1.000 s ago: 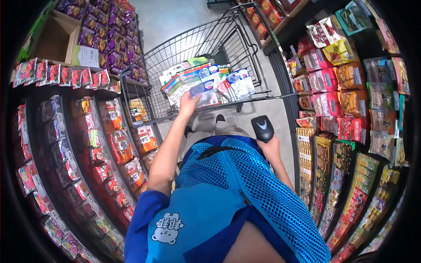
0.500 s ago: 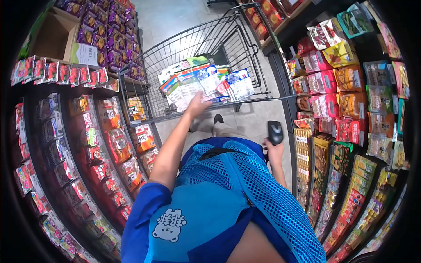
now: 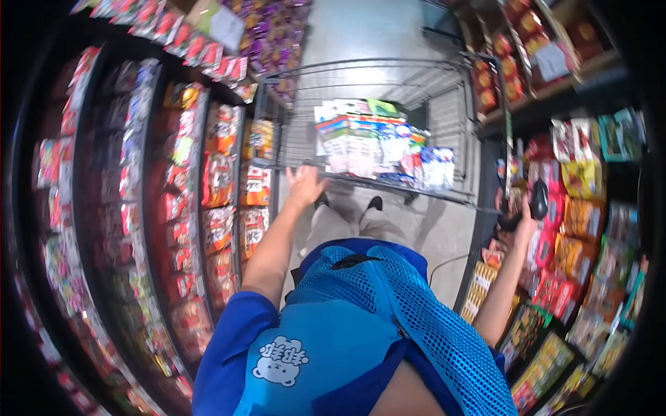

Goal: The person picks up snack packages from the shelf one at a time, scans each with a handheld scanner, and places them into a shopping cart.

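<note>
My left hand point(image 3: 304, 186) is at the near rim of the wire shopping cart point(image 3: 388, 184), close to its left corner, with its fingers apart and nothing visible in them. In the cart lies a pile of flat packets point(image 3: 350, 147), white, red and green, with blue-and-white packets point(image 3: 437, 166) on the right side. My right hand point(image 3: 526, 223) is closed around a black handheld device point(image 3: 540, 200), held beyond the cart's right corner in front of the right shelf. Motion blurs part of the view.
Shelves of snack bags point(image 3: 218, 177) stand close on the left, and more bagged goods point(image 3: 581, 216) hang on the right. Boxes of red packets point(image 3: 531, 38) are at the upper right. My shoes point(image 3: 375, 203) show on the grey floor point(image 3: 433, 232) below the cart.
My left hand has gone from over the packets to the cart's near rim at the left. My right hand has moved up and right with the black device. The view has shifted.
</note>
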A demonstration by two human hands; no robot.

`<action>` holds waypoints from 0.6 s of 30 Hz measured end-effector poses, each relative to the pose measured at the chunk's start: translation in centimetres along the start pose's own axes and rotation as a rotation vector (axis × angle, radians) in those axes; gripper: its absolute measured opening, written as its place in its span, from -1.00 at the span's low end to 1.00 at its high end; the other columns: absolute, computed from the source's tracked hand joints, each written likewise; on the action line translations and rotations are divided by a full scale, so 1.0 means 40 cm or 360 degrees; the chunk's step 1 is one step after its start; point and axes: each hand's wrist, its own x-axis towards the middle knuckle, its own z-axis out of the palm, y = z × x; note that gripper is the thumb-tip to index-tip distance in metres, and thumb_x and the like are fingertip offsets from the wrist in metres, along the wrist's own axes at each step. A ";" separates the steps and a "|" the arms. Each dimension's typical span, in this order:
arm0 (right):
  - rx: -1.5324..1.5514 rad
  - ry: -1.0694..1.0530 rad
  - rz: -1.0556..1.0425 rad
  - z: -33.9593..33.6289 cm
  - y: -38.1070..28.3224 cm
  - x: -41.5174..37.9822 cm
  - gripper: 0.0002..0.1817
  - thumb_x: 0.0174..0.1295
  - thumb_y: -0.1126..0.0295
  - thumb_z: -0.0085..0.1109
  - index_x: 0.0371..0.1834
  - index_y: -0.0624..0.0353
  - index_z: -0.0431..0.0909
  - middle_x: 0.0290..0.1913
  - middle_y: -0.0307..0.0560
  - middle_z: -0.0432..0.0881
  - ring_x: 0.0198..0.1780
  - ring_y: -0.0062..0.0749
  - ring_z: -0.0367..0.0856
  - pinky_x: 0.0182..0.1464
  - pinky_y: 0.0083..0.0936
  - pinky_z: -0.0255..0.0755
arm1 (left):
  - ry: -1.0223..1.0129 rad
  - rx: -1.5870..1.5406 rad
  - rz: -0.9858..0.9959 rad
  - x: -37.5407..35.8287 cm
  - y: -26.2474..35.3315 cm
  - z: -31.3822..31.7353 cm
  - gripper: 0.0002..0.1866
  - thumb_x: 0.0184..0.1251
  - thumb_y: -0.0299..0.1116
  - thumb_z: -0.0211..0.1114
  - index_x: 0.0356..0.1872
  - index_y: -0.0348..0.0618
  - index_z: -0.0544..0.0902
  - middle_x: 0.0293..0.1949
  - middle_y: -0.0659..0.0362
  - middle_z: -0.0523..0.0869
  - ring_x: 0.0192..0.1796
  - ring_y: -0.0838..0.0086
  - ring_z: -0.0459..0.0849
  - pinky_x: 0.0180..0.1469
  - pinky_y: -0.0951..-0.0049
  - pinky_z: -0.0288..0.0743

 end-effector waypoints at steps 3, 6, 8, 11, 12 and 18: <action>0.0221 -0.0313 0.0266 -0.013 0.063 0.063 -0.56 0.28 0.23 0.29 0.09 0.33 0.54 -0.11 0.08 0.66 -0.12 -0.29 0.64 0.01 -0.40 0.54 | -0.0011 0.0038 -0.0028 -0.034 0.012 0.006 -0.45 0.24 0.12 0.26 0.02 -0.13 0.56 0.13 0.05 0.54 0.37 0.23 0.35 0.38 -0.38 -0.02; 0.0276 -0.0389 0.0333 0.012 0.079 0.046 -0.66 0.35 0.32 0.21 0.06 0.34 0.55 -0.12 0.02 0.66 -0.12 -0.35 0.63 -0.04 -0.47 0.57 | 0.0438 -0.0052 0.0036 -0.072 -0.013 0.118 -0.51 0.22 0.11 0.28 -0.05 -0.09 0.58 0.11 0.11 0.56 0.34 0.30 0.38 0.39 -0.38 -0.05; 0.0012 -0.0297 0.0043 0.000 0.096 0.053 -0.71 0.33 0.43 0.21 0.05 0.35 0.53 -0.14 -0.05 0.67 -0.12 -0.35 0.65 -0.04 -0.38 0.61 | 0.0418 -0.0124 0.0016 -0.106 -0.012 0.131 -0.53 0.22 0.09 0.28 -0.06 -0.07 0.59 0.09 0.13 0.57 0.33 0.29 0.39 0.38 -0.38 -0.07; -0.0326 -0.0099 -0.0396 0.001 0.098 0.029 -0.70 0.24 0.37 0.31 -0.06 0.36 0.58 -0.14 0.00 0.67 -0.21 -0.38 0.67 -0.10 -0.38 0.62 | 0.0300 -0.0279 0.0026 -0.145 -0.018 0.125 -0.56 0.24 0.07 0.27 -0.06 -0.03 0.59 0.06 0.15 0.58 0.31 0.29 0.40 0.38 -0.38 -0.09; -0.0472 -0.0042 -0.0474 -0.017 0.122 0.045 -0.68 0.21 0.35 0.34 -0.09 0.37 0.59 -0.15 0.01 0.67 -0.23 -0.39 0.67 -0.12 -0.39 0.62 | 0.0238 -0.0341 0.0029 -0.161 -0.024 0.125 -0.57 0.24 0.06 0.27 -0.05 -0.02 0.59 0.06 0.15 0.58 0.31 0.28 0.40 0.38 -0.38 -0.10; -0.1445 0.0059 -0.0173 -0.013 0.116 -0.001 -0.52 0.07 0.08 0.38 -0.18 0.35 0.68 -0.42 -0.12 0.70 -0.37 -0.36 0.63 -0.21 -0.35 0.50 | 0.0274 -0.0497 0.0230 -0.281 -0.056 0.181 -0.59 0.19 -0.01 0.29 0.01 0.08 0.58 0.00 0.24 0.62 0.18 0.27 0.51 0.32 -0.32 0.01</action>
